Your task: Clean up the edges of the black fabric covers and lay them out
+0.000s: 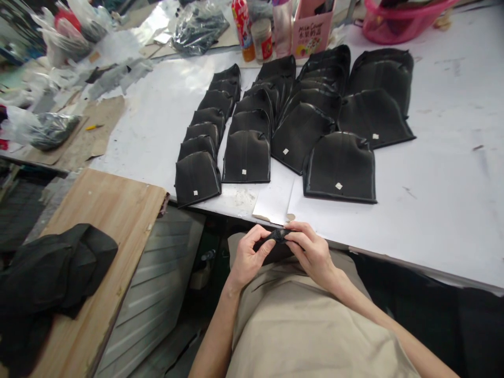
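Observation:
Between my two hands, just off the table's front edge, is a piece of black leather-like material. My left hand pinches its left side between thumb and fingers. On the other side, my right hand grips it with bent fingers. Most of the piece is hidden by the hands or hangs down dark over the lap. Ahead on the table lie several overlapping rows of flat black leather-like pieces with rounded tops. The nearest black piece has a small white sticker, as do other front ones.
The white-covered table spans the front. Along its back stand a red bottle, a jar, a pink box and a pink basket. On the left, black cloth lies on a wooden board; a yellow cutter is farther back.

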Demonstrator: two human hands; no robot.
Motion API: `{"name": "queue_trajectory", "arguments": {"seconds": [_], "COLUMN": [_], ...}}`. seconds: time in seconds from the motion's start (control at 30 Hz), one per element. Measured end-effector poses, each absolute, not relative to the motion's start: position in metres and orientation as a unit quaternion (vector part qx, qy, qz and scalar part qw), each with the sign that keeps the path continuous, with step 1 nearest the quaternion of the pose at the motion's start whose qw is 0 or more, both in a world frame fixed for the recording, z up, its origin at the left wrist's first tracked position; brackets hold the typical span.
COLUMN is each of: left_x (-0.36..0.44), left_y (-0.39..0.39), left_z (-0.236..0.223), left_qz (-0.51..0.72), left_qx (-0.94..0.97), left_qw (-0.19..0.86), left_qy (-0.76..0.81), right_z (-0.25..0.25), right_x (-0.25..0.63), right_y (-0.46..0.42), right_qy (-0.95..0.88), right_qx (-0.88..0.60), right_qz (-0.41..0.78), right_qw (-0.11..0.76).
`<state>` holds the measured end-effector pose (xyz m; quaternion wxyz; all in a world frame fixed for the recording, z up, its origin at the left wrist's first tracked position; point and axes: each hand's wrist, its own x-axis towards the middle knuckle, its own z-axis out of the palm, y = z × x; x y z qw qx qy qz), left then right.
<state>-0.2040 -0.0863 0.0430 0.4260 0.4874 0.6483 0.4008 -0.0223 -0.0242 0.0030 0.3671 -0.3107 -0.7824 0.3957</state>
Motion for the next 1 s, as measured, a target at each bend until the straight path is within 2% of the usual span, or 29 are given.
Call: {"name": "queue_trajectory", "arguments": {"seconds": [0.3, 0.53, 0.77, 1.0], "left_x": [-0.195, -0.191, -0.187, -0.183], "left_y": [-0.083, -0.081, -0.077, -0.078], "left_z": [0.035, 0.032, 0.032, 0.025], "left_qz": [0.450, 0.475, 0.464, 0.437], "left_qx": [0.378, 0.261, 0.235, 0.273], "left_qw": [0.506, 0.577, 0.579, 0.586], "left_qy": [0.632, 0.611, 0.628, 0.625], "right_z": [0.018, 0.016, 0.014, 0.024], "right_x": [-0.029, -0.025, -0.020, -0.016], "right_y": [-0.026, -0.022, -0.019, -0.007], "right_qy": [-0.679, -0.692, -0.676, -0.610], "right_qx": [-0.294, -0.291, -0.299, -0.342], "right_qz": [0.563, 0.555, 0.572, 0.659], "right_qw": [0.368, 0.358, 0.355, 0.278]}}
